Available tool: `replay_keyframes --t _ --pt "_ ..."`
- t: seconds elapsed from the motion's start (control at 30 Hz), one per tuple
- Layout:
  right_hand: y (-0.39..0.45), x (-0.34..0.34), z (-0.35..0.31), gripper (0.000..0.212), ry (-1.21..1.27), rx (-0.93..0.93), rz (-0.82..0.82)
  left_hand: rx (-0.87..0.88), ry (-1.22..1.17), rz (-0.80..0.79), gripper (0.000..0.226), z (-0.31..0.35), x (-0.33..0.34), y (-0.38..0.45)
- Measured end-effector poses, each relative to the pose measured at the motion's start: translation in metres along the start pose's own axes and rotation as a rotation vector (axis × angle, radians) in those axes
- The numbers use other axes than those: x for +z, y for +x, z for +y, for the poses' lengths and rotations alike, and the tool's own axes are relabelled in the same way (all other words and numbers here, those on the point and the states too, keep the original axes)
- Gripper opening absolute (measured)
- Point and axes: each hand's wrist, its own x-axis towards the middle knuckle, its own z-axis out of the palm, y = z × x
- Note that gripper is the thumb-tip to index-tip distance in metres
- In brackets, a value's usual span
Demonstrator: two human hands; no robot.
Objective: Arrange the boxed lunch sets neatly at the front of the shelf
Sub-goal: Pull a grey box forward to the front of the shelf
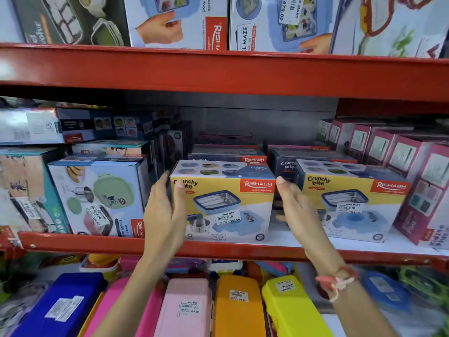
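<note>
The red shelf has a white floor. At its front stand two yellow lunch boxes and, side by side with a gap between them. To the left stands a pale blue box with a green dish printed on it. To the right stand pink boxes in a row. Darker boxes are stacked behind the yellow ones.

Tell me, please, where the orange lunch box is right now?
The orange lunch box lies on the lowest shelf, bottom centre, between a pink box and a yellow box.
</note>
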Motion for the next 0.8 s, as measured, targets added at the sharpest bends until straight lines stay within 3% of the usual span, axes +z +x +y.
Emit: replay_keyframes --t 0.07,0.17,0.33,0.47,0.6,0.8 --pt "-0.001 0.017 0.003 0.059 0.121 0.303 -0.103 -0.230 -0.055 -0.092 0.074 -0.021 -0.008 -0.001" --pt "-0.003 0.012 0.004 0.053 0.193 0.452 -0.166 -0.501 -0.132 -0.238 0.096 -0.033 -0.016 0.000" --pt "-0.002 0.000 0.000 0.043 0.276 0.365 -0.151 -0.600 -0.289 -0.315 0.086 -0.023 -0.028 0.008" --pt "-0.001 -0.013 -0.008 0.046 0.425 0.280 -0.080 -0.577 -0.452 -0.332 0.080 -0.016 -0.045 0.010" --pt "0.003 -0.026 -0.012 0.034 0.487 0.152 -0.057 -0.607 -0.503 -0.377 0.074 -0.011 -0.053 0.014" --pt "0.001 -0.029 -0.011 0.017 0.491 -0.017 -0.070 -0.509 -0.478 -0.401 0.032 -0.001 -0.049 0.014"
